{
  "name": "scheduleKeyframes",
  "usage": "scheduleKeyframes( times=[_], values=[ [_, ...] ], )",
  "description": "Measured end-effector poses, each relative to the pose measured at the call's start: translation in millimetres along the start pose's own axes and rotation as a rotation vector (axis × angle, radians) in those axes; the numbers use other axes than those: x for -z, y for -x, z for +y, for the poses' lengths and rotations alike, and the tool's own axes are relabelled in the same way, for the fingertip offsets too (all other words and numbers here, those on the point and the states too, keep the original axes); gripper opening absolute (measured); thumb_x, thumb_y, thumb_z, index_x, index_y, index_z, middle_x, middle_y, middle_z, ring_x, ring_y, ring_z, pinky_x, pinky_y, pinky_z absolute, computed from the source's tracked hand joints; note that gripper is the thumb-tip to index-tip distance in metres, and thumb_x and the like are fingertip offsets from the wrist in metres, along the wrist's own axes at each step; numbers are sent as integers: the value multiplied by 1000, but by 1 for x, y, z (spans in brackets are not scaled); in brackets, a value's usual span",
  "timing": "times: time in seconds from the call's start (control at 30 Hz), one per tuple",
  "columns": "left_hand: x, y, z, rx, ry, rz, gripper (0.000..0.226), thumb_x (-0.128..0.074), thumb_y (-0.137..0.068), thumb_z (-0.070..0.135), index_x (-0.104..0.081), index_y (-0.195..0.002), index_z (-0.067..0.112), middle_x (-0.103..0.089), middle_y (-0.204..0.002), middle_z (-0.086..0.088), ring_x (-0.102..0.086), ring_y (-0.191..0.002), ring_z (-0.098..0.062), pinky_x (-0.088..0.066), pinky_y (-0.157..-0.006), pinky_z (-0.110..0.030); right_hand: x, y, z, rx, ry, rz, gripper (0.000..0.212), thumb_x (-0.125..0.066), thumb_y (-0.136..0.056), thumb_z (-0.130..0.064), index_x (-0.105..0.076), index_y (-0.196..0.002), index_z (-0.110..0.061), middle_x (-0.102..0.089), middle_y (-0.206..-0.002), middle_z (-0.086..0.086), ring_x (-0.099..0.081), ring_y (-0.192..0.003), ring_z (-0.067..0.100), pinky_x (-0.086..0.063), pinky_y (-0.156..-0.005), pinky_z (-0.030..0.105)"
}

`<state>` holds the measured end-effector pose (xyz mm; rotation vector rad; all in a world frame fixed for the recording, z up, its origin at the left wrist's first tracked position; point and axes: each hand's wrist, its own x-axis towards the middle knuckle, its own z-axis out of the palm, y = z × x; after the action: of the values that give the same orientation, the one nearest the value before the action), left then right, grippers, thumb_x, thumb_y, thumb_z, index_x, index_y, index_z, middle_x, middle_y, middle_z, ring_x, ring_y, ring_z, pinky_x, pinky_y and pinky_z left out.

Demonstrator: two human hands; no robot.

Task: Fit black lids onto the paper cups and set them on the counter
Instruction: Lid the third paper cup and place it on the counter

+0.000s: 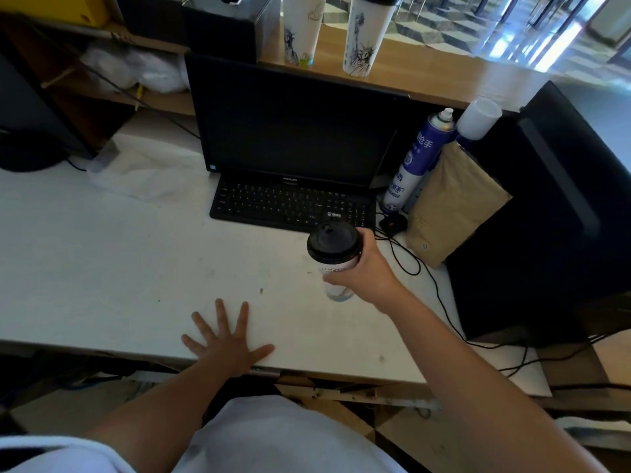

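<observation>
The right hand (367, 271) has its grip closed round a cup (336, 268), fingers and thumb wrapped about the wall below the rim. A black lid (334, 243) sits on the cup. The cup is over the worktop (102, 250), just in front of the right end of the keyboard (293, 206); I cannot tell whether its base touches. The left hand (228, 343) lies flat near the worktop's front edge, grip wide, fingers spread, holding nothing, well apart from the cup. Behind the keyboard stands a dark monitor (297, 121). To its right a spray can (415, 162) leans beside a paper bag (454, 203). On the upper worktop (444, 80) stand the left tall cup (302, 25) and the right tall cup (367, 35), near each other
</observation>
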<state>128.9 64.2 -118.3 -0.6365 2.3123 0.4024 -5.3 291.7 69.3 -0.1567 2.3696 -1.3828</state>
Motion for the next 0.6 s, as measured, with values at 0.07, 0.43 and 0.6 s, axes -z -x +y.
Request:
scheduleKeyframes(
  times=[0.07, 0.43, 0.6],
  values=[
    [-1, -1, 0, 7, 5, -1, 114, -25, -60, 102, 53, -123, 51, 68, -132, -1, 45, -132, -53, 12, -106, -79, -9, 0, 15, -20, -170, 44, 86, -92, -64, -8, -40, -129, -32, -60, -121, -11, -59, -114, 13, -54, -93, 30],
    [123, 32, 81, -319, 836, -200, 100, -87, -76, 13, -29, -156, 28, -40, -155, -6, -47, -135, -28, -44, -102, -39, 5, -16, 22, -16, -284, 28, 87, -93, -64, -4, -44, -129, -35, -60, -124, -14, -59, -117, 10, -53, -101, 39],
    [157, 55, 125, -702, 824, -55, 80, -82, -77, 0, -48, -143, 29, -58, -134, 10, -55, -126, -13, -50, -91, -21, 20, -24, 11, 14, -314, -62, 89, -90, -63, 0, -48, -132, -38, -62, -124, -16, -59, -115, 5, -54, -92, 31]
  ],
)
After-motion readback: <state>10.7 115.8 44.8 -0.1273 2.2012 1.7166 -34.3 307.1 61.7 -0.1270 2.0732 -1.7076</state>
